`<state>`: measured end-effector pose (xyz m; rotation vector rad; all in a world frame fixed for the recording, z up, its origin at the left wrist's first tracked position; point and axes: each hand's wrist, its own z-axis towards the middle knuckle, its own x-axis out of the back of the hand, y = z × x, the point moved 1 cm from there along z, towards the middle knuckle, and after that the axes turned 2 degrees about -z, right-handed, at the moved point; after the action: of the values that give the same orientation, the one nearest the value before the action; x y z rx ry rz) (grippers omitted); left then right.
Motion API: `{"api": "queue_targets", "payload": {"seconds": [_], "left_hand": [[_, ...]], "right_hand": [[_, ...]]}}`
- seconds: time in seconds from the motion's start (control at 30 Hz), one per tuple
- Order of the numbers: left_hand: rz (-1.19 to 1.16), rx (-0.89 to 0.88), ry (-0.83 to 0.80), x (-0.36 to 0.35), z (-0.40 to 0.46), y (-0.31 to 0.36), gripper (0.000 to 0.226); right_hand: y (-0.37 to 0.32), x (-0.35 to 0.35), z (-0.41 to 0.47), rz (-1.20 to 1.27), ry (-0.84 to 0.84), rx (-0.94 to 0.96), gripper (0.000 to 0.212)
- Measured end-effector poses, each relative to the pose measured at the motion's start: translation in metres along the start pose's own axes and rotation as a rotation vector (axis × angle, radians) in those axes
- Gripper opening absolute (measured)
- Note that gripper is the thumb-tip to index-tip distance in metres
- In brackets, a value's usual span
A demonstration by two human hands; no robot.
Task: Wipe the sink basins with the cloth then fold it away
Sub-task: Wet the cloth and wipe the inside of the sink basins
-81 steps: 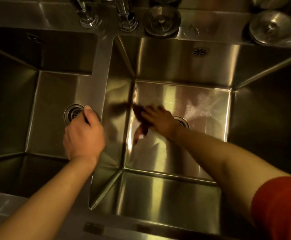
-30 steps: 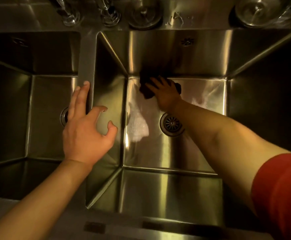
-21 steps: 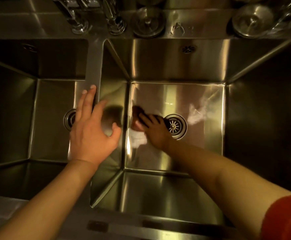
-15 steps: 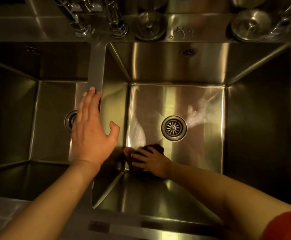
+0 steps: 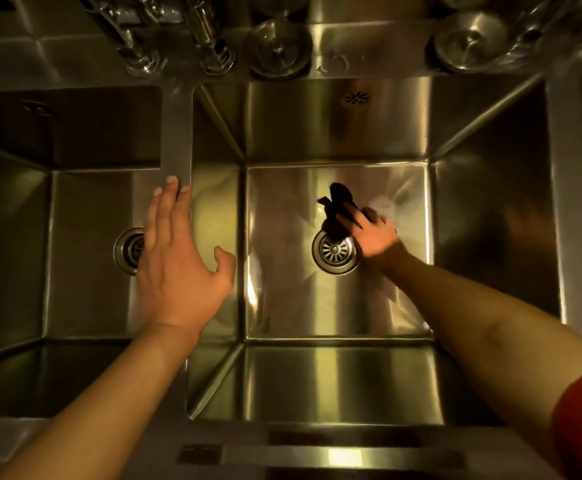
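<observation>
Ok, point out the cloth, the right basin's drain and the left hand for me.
cloth [image 5: 335, 211], head view: dark bunched middle, beyond the fingers.
right basin's drain [image 5: 334, 250], head view: strainer centre.
left hand [image 5: 178, 268], head view: back of the hand.

Steel double sink [image 5: 320, 123] had a dark cloth [image 5: 334, 209] lying on the right basin's floor by the drain [image 5: 335, 250]; two strainer plugs [image 5: 280, 51] sat on the back ledge.
</observation>
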<state>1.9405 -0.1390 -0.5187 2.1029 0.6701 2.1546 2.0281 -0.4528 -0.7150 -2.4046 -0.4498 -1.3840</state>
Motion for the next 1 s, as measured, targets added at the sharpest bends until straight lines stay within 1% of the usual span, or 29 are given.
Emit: {"api": "queue_targets", "payload": {"seconds": [0.07, 0.13, 0.17, 0.23, 0.27, 0.3, 0.33, 0.37, 0.4, 0.43, 0.53, 0.6, 0.7, 0.8, 0.9, 1.0], "left_hand": [[0.03, 0.002, 0.007, 0.001, 0.0, 0.001, 0.092], [0.042, -0.012, 0.009, 0.001, -0.001, 0.003, 0.095], [0.043, -0.016, 0.01, 0.0, -0.001, 0.002, 0.095], [0.027, -0.025, 0.006, -0.002, -0.001, 0.0, 0.096], [0.0, -0.03, 0.0, -0.003, -0.002, -0.001, 0.097], [-0.03, -0.033, -0.005, -0.004, -0.002, -0.002, 0.097], [-0.05, -0.036, -0.01, -0.004, -0.001, -0.003, 0.098], [-0.056, -0.041, -0.02, -0.004, -0.002, -0.004, 0.099], [-0.059, -0.047, -0.032, -0.003, -0.002, -0.005, 0.099], [-0.063, -0.057, -0.042, -0.002, -0.002, -0.005, 0.1], [-0.086, -0.085, -0.062, 0.003, -0.004, -0.002, 0.103], [-0.112, -0.101, -0.082, 0.007, -0.005, 0.0, 0.105], [-0.137, -0.117, -0.135, 0.01, -0.008, -0.002, 0.111], [-0.192, -0.141, -0.184, 0.015, -0.007, -0.005, 0.112], [-0.208, -0.199, -0.195, 0.026, -0.007, -0.005, 0.105], [-0.153, -0.213, -0.246, 0.035, -0.021, -0.006, 0.093]], "right_hand": [[0.003, -0.007, -0.036, 0.024, -0.009, -0.182, 0.056], [0.003, -0.014, -0.076, 0.116, -0.073, -0.348, 0.06], [0.002, -0.018, -0.093, 0.19, -0.117, -0.386, 0.063], [-0.003, -0.02, -0.116, 0.297, -0.25, -0.397, 0.067], [-0.006, -0.016, -0.127, 0.355, -0.34, -0.41, 0.066], [-0.01, -0.008, -0.136, 0.408, -0.397, -0.413, 0.061], [-0.013, 0.003, -0.146, 0.366, -0.414, -0.372, 0.051], [-0.015, 0.013, -0.154, 0.336, -0.379, -0.371, 0.041], [-0.017, 0.024, -0.163, 0.375, -0.352, -0.37, 0.035], [-0.021, 0.035, -0.171, 0.453, -0.332, -0.382, 0.035], [-0.04, 0.067, -0.194, 0.433, -0.146, -0.343, 0.049], [-0.057, 0.088, -0.212, 0.442, 0.008, -0.337, 0.051], [-0.09, 0.11, -0.24, 0.495, 0.182, -0.314, 0.055], [-0.133, 0.126, -0.257, 0.504, 0.197, -0.239, 0.057], [-0.18, 0.134, -0.261, 0.446, 0.204, -0.173, 0.062], [-0.223, 0.13, -0.254, 0.361, 0.129, -0.114, 0.055]]}}
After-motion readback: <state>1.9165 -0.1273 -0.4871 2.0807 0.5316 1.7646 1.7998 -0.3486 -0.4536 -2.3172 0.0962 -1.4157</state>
